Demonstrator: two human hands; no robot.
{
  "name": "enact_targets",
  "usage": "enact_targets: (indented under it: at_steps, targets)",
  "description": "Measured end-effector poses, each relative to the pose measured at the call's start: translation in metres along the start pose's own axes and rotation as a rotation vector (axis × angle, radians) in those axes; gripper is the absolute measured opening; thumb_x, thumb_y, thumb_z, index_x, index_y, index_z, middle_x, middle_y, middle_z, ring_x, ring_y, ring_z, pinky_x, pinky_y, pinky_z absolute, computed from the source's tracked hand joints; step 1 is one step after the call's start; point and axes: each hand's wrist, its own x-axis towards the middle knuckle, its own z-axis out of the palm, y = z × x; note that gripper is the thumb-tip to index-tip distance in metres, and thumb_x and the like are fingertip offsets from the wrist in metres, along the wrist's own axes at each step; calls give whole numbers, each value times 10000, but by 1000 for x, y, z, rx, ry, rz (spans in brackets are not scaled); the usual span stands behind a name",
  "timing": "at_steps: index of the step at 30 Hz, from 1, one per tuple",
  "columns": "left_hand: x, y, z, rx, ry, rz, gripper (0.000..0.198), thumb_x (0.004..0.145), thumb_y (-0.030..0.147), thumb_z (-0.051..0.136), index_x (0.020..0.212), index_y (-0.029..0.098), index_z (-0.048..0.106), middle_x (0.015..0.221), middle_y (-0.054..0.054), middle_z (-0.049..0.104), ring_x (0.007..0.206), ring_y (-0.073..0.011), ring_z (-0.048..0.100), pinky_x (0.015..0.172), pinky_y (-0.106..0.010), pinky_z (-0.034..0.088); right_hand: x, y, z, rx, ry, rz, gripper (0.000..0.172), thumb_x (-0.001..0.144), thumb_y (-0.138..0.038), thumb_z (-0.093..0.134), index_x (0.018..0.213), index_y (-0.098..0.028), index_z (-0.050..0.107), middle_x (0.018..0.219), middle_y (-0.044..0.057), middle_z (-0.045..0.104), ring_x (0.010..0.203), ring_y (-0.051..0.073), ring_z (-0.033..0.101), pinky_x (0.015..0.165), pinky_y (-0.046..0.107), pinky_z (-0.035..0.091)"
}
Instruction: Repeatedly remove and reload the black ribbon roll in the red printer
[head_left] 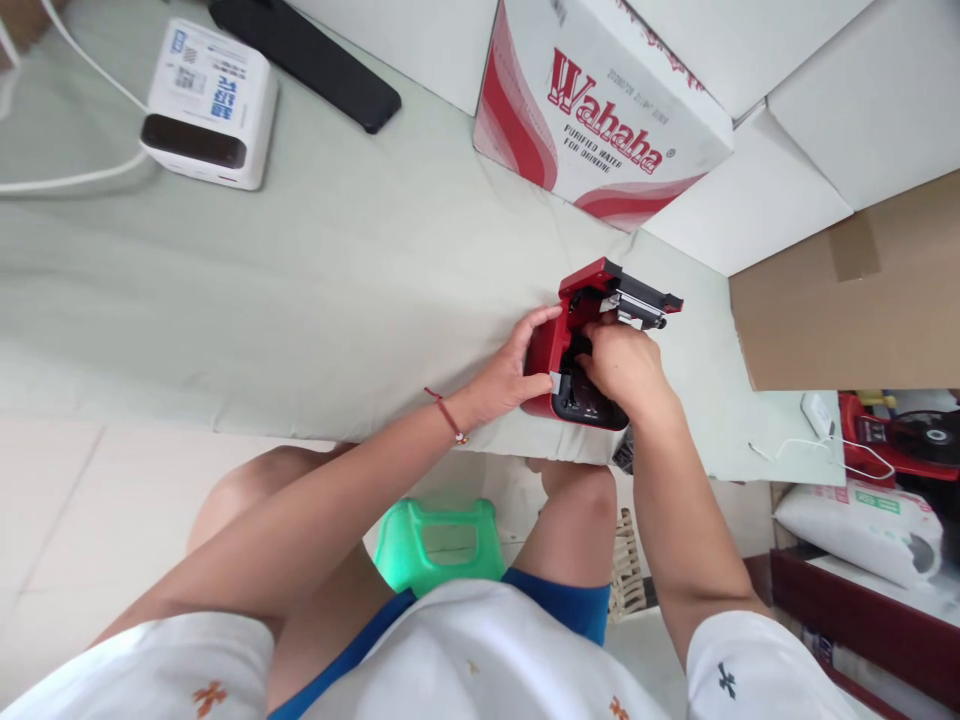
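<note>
A small red and black device (546,350), which looks like a label printer, sits near the table's front edge with its lid (637,295) raised. My left hand (517,370) grips its left side, thumb at the front corner and fingers on the far edge. Inside the open compartment are the curled fingers of my right hand (622,365). The lid and the hand itself partly cover those fingertips, so what they pinch or press is hidden. Dark inner parts and a black front panel (589,405) show below that hand.
A Wahaha water carton (600,120) and white boxes (780,180) stand behind the device, with a brown carton (847,290) to the right. At upper left lie a white box-shaped device (214,100) with cables and a black bar (307,60). A green stool (439,545) is below.
</note>
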Motion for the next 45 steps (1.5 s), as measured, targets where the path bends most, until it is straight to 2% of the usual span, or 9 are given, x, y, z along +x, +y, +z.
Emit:
enact_targets:
  at_steps: [5, 9, 12, 20, 26, 32, 35, 41, 45]
  targets:
    - [-1, 6, 1, 22, 13, -8, 872, 812, 213, 733, 1604, 310, 382, 1770, -99, 359, 1655, -325, 353, 1390, -548, 278, -38, 16, -14, 69, 23, -3, 336, 985, -295, 637, 1284, -173, 733, 1289, 172, 756, 1036, 315, 756, 879, 429, 589]
    - [-2, 9, 0, 39, 11, -7, 850, 806, 213, 726, 1589, 307, 408, 1755, -96, 374, 1656, -323, 355, 1398, -538, 265, -88, 66, -21, 492, 152, 95, 447, 979, -531, 656, 1290, -214, 706, 1128, 89, 807, 729, 191, 714, 703, 338, 582]
    - [-2, 9, 0, 52, 23, -14, 856, 792, 212, 717, 1587, 300, 411, 1752, -103, 377, 1662, -327, 343, 1404, -550, 246, -109, 109, -8, 690, 225, 211, 540, 930, -614, 681, 1284, -206, 694, 1162, 109, 808, 806, 198, 745, 737, 332, 592]
    - [-2, 6, 1, 17, 33, -35, 863, 773, 192, 704, 1576, 308, 409, 1762, -89, 380, 1628, -323, 390, 1387, -555, 287, -86, 122, 70, 612, 39, 207, 434, 852, -488, 682, 1160, -192, 759, 973, 74, 811, 698, 189, 675, 723, 352, 571]
    - [-2, 9, 0, 22, 26, -47, 850, 782, 185, 715, 1568, 328, 424, 1763, -74, 377, 1630, -327, 387, 1388, -562, 289, -88, 153, 81, 465, 215, 335, 536, 883, -443, 608, 1309, -143, 730, 1182, 160, 772, 698, 180, 619, 834, 424, 579]
    - [-2, 13, 0, 43, 27, -66, 841, 785, 177, 695, 1570, 313, 426, 1761, -85, 371, 1626, -334, 394, 1382, -565, 300, -81, 160, 103, 420, 137, 304, 498, 841, -381, 631, 1258, -138, 753, 1250, 187, 762, 803, 212, 680, 945, 474, 582]
    - [-4, 14, 0, 58, 35, -49, 816, 792, 182, 696, 1555, 324, 441, 1737, -78, 402, 1620, -321, 404, 1386, -560, 296, -92, 151, 85, 454, 11, 216, 459, 857, -434, 654, 1198, -155, 780, 1173, 164, 795, 857, 245, 720, 929, 475, 599]
    - [-5, 13, 0, 100, 38, -41, 786, 810, 207, 700, 1550, 309, 455, 1723, -95, 413, 1644, -329, 364, 1395, -565, 279, -148, 135, -31, 533, -362, -181, 357, 945, -522, 755, 1202, -286, 830, 890, 19, 773, 599, 130, 592, 583, 264, 525]
    - [-4, 12, 1, 112, 54, -40, 789, 797, 193, 668, 1545, 300, 445, 1696, -100, 428, 1627, -329, 387, 1386, -581, 291, -136, 96, -59, 601, -206, -227, 319, 970, -460, 750, 1223, -280, 818, 875, 11, 755, 578, 111, 535, 538, 249, 456]
